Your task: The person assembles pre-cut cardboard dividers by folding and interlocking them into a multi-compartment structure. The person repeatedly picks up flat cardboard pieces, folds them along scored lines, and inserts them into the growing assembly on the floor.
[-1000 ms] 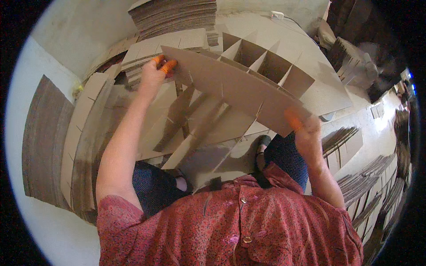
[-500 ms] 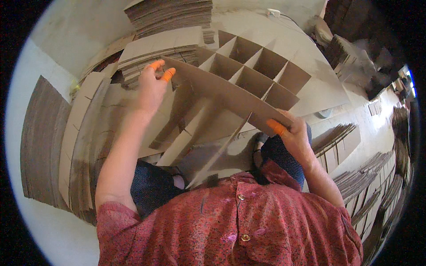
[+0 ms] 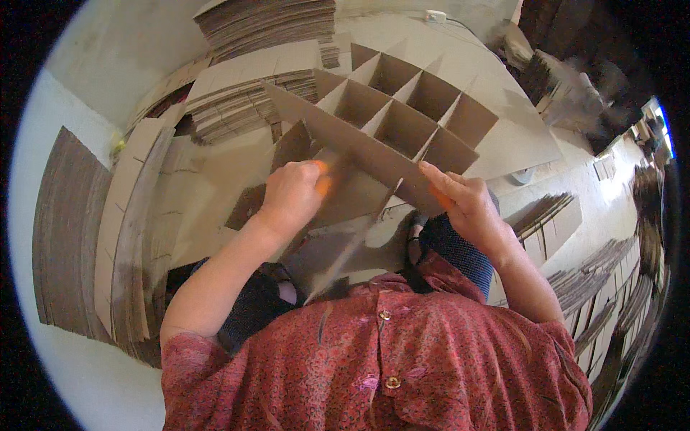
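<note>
A cardboard divider grid (image 3: 402,108) of interlocked brown strips stands on the pale table in front of me. Along its near side runs a long cardboard strip (image 3: 345,136), tilted down to the right. My right hand (image 3: 467,205) pinches this strip near its right end, forefinger extended along its upper edge. Below the strip's left part, my left hand (image 3: 291,197) is closed, seemingly around a short cross strip; its orange-covered fingertips are blurred and what they grip is partly hidden. Another cross strip (image 3: 359,244) slopes from the long strip toward my shirt.
Stacks of slotted cardboard strips (image 3: 251,93) lie at the far left of the table (image 3: 517,136). A tall stack (image 3: 68,237) leans at the left. More bundles (image 3: 596,280) stand on the floor at the right. A white socket block (image 3: 435,16) with a cable sits at the back.
My left hand has let go of the long strip's left end and moved down and right to below it. My right hand still grips the right end, its forefinger now stretched along the edge.
</note>
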{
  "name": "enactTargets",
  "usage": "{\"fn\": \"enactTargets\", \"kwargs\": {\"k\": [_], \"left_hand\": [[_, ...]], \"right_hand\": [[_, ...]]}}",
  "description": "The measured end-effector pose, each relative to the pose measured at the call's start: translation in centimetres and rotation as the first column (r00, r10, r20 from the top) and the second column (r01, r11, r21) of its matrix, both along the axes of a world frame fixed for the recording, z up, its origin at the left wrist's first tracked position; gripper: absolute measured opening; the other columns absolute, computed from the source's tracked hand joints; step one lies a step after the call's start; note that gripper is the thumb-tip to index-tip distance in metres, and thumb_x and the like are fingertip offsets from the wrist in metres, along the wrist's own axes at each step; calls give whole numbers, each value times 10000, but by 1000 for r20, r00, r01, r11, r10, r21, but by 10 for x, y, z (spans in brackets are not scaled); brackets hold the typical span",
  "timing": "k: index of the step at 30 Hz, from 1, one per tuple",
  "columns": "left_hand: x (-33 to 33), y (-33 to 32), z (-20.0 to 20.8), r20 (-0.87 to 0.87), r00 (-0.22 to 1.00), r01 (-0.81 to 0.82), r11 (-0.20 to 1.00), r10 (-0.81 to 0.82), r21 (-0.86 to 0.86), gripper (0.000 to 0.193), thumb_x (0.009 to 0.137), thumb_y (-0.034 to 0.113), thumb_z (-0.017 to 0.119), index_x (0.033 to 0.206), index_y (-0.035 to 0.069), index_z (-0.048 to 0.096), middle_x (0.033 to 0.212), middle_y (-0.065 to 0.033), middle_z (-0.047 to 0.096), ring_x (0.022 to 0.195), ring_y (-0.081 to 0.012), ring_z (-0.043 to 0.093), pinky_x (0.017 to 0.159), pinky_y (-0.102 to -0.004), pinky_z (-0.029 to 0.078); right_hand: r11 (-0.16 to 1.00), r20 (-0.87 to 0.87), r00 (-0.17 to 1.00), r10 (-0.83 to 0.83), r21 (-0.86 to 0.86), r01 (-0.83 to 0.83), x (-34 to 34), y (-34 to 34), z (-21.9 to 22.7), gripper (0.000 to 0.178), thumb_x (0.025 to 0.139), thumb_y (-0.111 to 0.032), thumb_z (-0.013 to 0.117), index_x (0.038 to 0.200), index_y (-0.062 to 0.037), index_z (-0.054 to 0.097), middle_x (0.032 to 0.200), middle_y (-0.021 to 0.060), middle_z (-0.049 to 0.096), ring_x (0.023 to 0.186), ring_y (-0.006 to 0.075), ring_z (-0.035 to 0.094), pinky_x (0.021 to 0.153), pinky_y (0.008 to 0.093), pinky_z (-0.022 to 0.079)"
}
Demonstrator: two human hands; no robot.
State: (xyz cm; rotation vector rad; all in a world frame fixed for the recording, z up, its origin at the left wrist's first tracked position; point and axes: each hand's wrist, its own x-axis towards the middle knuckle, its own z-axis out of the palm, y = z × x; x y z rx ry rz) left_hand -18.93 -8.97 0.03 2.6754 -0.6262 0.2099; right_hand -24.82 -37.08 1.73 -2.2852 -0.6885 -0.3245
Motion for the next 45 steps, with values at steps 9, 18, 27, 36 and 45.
{"fn": "enactTargets", "kwargs": {"k": [9,18,27,36,45], "left_hand": [[10,-4,-1,-41,997,61,993,-65,-100,187,772,166,631,893,25,646,834,-176,620,764,-343,599,662,-407,475],[36,31,24,160,971,-187,981,177,51,269,783,212,648,967,18,626,855,-162,625,761,-318,596,683,-382,468],[59,38,9,-63,991,-116,993,115,-5,184,780,181,634,861,17,650,785,-199,614,731,-356,588,652,-413,460],[112,64,13,-235,945,-284,928,228,-241,271,806,255,638,804,-16,647,617,-112,579,552,-165,521,541,-325,412],[82,29,11,-422,907,18,1000,-13,6,371,811,331,647,792,-31,566,596,-61,533,535,-141,428,510,-341,366]], "right_hand": [[996,50,995,-86,-6,87,11,-20,-38,453,766,39,538,1210,-39,501,780,211,582,679,389,587,637,409,487],[953,387,921,-45,-261,156,30,6,18,516,779,-142,608,1256,-48,437,915,175,584,838,324,593,720,401,472],[931,67,985,161,-340,-129,71,34,19,514,732,16,505,1242,-30,457,829,190,564,806,357,538,729,423,446],[943,132,986,102,-329,-54,84,36,24,336,753,-52,508,1089,-58,491,715,193,574,710,377,579,649,460,468],[925,102,989,103,-375,-57,94,35,3,483,695,35,502,1177,-1,509,773,191,556,782,359,542,730,415,444]]}}
